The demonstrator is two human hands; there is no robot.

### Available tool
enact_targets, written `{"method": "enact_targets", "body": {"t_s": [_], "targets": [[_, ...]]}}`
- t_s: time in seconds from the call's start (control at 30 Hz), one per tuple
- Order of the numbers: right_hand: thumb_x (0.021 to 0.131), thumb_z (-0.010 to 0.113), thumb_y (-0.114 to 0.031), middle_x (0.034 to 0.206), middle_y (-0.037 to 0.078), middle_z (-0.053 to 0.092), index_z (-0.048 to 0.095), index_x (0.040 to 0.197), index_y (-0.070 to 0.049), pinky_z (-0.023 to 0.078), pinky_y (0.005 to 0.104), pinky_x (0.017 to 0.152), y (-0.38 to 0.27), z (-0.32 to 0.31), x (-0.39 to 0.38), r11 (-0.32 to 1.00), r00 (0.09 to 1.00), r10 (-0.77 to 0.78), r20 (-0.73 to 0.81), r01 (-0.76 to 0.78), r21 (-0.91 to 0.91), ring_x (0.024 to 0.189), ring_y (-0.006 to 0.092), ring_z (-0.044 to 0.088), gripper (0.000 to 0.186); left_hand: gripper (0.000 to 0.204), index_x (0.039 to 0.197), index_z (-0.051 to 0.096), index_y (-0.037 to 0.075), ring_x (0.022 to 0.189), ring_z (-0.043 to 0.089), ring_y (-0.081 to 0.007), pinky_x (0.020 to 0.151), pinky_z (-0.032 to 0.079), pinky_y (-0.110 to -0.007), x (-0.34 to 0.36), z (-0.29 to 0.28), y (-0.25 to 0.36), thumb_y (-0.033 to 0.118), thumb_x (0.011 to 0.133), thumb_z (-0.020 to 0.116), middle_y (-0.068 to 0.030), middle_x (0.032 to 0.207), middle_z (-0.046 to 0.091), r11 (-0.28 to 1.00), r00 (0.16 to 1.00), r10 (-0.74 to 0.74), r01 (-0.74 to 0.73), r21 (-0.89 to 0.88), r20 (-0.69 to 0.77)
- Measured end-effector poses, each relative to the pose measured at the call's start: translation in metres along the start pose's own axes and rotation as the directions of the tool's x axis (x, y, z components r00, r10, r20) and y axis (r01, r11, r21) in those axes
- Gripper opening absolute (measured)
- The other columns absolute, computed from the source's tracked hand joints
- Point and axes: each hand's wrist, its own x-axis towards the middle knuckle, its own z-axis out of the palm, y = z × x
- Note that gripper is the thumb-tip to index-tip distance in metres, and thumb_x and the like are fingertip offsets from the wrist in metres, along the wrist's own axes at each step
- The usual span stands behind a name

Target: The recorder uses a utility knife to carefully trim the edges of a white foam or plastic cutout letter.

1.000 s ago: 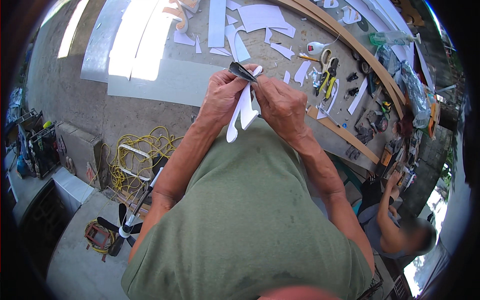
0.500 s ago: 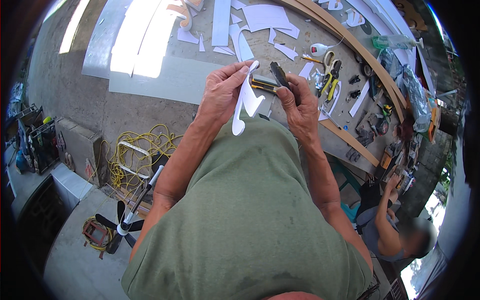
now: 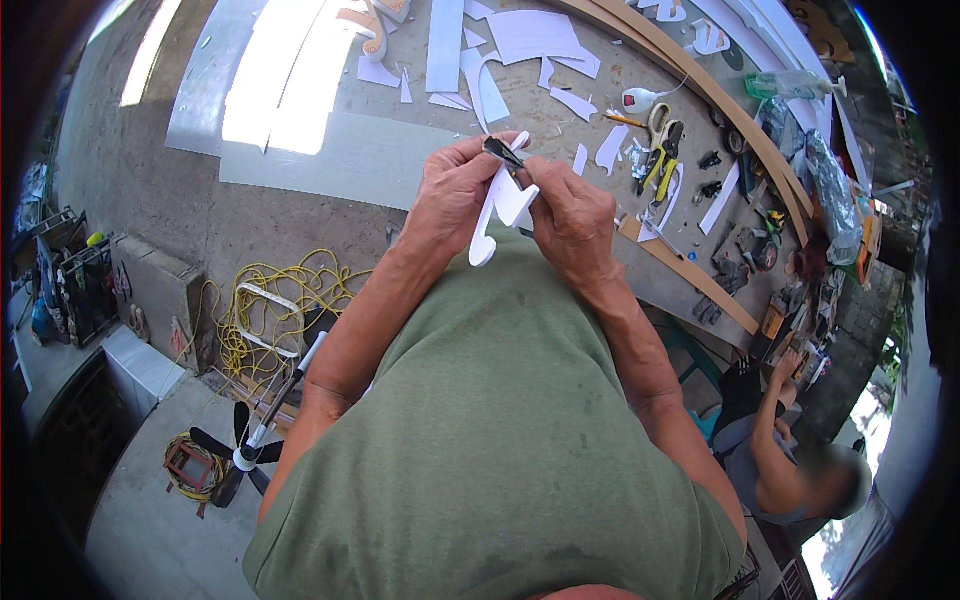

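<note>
In front of my chest, my left hand pinches a thin white cut-out piece near its upper end. The piece is curved, with a rounded lower tip and a side arm. My right hand is closed on a dark, flat strip, perhaps folded sandpaper. That strip lies against the piece's upper end, close to my left fingertips. My right fingertips are partly hidden behind the white piece. The yellow-and-black utility knife seen by my right hand earlier is hidden now.
White offcuts litter the table beyond my hands. To the right lie scissors, yellow-handled pliers and a white bottle. A long curved brown strip crosses there. Yellow rope lies at left; another person sits at lower right.
My right hand has moved left, bringing the dark strip onto the white piece's upper end. The utility knife has gone out of sight. My left hand has shifted slightly.
</note>
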Motion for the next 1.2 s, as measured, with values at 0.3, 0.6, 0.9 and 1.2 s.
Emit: {"method": "enact_targets", "body": {"t_s": [0.3,0.6,0.9,1.2], "targets": [[0.084,0.069,-0.005,0.075,0.006,0.060,0.061,0.098,-0.007,0.047,0.0363,0.051,-0.003,-0.001,0.008,0.997,0.999,-0.040,-0.028,0.038,-0.059,0.062,0.0236,0.062,0.017,0.025,0.117,0.064,-0.007,0.077,0.065,-0.0104,0.069,0.055,-0.023,0.005,-0.001,-0.010,0.006,0.096,0.060,-0.0092,0.095,0.070,0.987,0.990,0.138,-0.135,-0.085,0.025],[0.085,0.069,-0.006,0.073,0.007,0.059,0.061,0.101,-0.007,0.046,0.0366,0.050,-0.004,0.004,0.009,1.000,0.999,0.015,-0.047,-0.015,-0.005,0.059,0.0242,0.061,0.018,0.025,0.118,0.065,-0.005,0.072,0.064,-0.0109,0.063,0.054,-0.024,0.011,-0.005,-0.012,0.008,0.097,0.059,-0.0091,0.091,0.070,0.983,0.987,0.160,-0.158,-0.089,0.013],[0.089,0.066,-0.004,0.081,0.010,0.065,0.063,0.101,-0.003,0.049,0.0359,0.056,-0.007,-0.006,0.006,0.974,0.997,0.057,0.055,-0.068,0.217,0.063,0.0270,0.064,0.012,0.025,0.114,0.067,-0.004,0.061,0.054,-0.0081,0.053,0.043,-0.022,0.002,0.005,0.001,0.013,0.096,0.063,-0.0054,0.084,0.067,0.985,0.983,0.173,-0.172,-0.026,0.053],[0.085,0.070,-0.002,0.080,0.012,0.064,0.062,0.102,-0.002,0.049,0.0371,0.056,-0.003,0.010,0.001,0.976,1.000,0.018,-0.011,-0.016,0.217,0.064,0.0279,0.064,0.018,0.027,0.115,0.065,-0.004,0.065,0.054,-0.0079,0.058,0.045,-0.020,0.005,-0.004,-0.005,0.015,0.096,0.064,-0.0048,0.086,0.065,0.990,0.992,0.111,-0.105,-0.091,0.062]]}}
